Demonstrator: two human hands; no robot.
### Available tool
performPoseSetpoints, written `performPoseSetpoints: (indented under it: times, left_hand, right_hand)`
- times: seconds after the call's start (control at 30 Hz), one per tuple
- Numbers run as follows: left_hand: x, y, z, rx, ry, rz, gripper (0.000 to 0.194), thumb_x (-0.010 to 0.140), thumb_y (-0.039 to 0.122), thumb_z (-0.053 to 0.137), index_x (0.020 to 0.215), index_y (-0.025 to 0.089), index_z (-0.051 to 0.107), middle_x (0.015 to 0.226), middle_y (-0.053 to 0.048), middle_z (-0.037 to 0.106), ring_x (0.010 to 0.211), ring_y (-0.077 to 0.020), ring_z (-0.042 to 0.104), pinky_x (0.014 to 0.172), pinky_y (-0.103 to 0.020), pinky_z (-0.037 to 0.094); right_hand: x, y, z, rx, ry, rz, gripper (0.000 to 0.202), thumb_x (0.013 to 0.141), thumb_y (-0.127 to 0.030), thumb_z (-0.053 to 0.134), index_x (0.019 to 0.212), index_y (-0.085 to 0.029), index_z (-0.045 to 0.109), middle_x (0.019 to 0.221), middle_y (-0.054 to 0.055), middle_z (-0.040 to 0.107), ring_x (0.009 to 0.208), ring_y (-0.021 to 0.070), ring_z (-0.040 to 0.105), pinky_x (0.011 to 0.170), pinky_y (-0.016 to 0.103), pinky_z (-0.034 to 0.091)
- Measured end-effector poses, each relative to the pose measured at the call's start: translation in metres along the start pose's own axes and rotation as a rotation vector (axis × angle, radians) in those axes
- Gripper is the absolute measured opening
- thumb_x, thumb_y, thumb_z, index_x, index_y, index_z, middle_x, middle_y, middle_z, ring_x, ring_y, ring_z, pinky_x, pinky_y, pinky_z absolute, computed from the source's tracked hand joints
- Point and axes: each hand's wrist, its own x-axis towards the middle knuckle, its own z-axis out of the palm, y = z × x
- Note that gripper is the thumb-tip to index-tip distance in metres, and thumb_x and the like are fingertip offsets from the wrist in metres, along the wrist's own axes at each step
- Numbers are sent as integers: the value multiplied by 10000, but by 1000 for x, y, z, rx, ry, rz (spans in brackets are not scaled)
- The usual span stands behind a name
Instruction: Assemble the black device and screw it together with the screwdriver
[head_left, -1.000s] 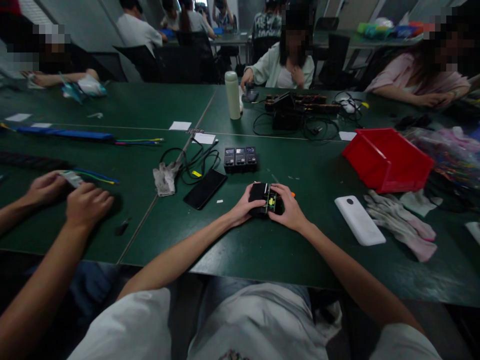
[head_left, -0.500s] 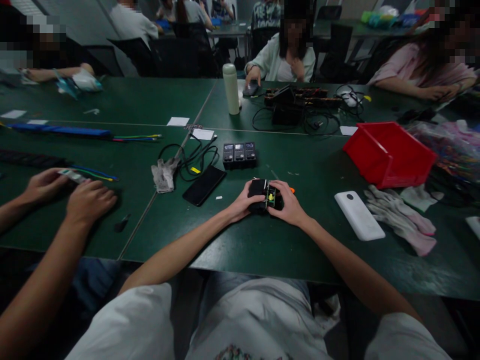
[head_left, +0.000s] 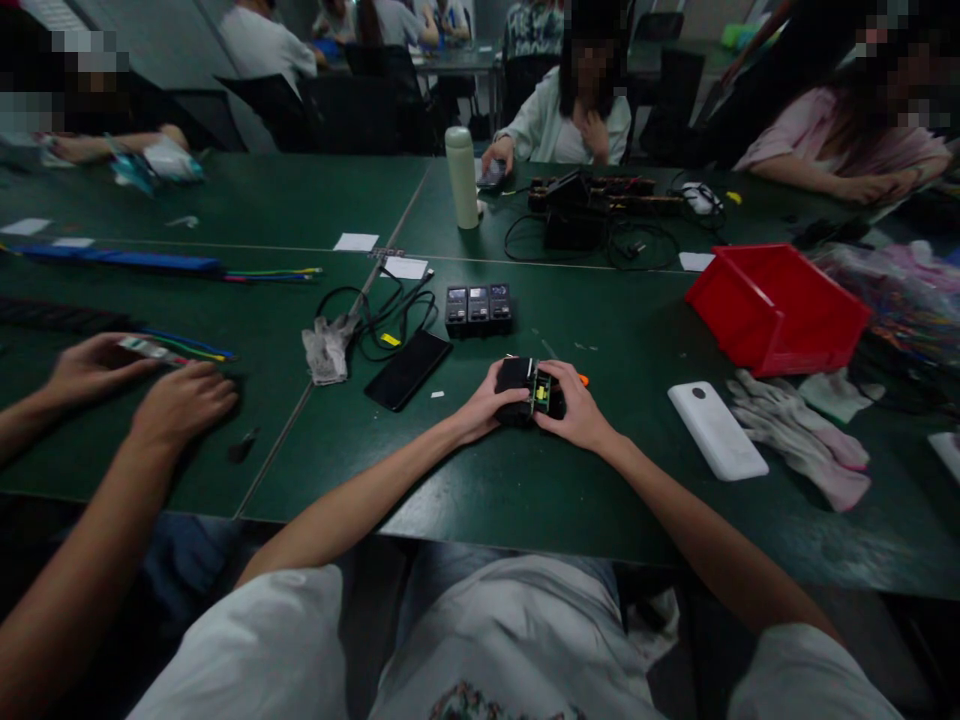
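Left hand [head_left: 484, 405] and right hand [head_left: 576, 408] clamped on opposite sides, holding an open black casing [head_left: 516, 374] with green circuit board [head_left: 541, 394] at frame centre, below three black modules [head_left: 478, 312], near black smartphone [head_left: 409, 370] left of centre, red bin [head_left: 739, 318] at right.

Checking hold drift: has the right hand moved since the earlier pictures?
No, not visibly: the right hand keeps its place, nearer the wearer and to the right of the black three-part block; only the whole view shifted slightly.
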Motion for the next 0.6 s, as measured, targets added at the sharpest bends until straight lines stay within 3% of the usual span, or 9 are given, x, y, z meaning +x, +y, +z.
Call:
performPoseSetpoints:
  times: [0.27, 0.6]
  left_hand:
    - [-1, 1, 0, -6, -10, -15, 750, 696, 254, 754, 1338, 305, 368, 1250, -59, 538, 1002, -183, 602, 845, -321, 513]
    - [-1, 1, 1, -22, -3, 0, 755, 668, 233, 766, 1324, 296, 397, 1247, -55, 541, 1016, -184, 589, 886, -340, 501]
  right_hand:
    - [0, -1, 0, 5, 0, 1, 693, 746, -280, 663, 1365, -259, 353, 1334, 123, 434, 1287, 309, 411, 1040, 540, 407]
    - [-1, -3, -1, -12, 43, -15, 700, 721, -282, 688, 1351, -251, 384, 1345, 117, 447, 1288, 307, 421, 1046, 523, 409]
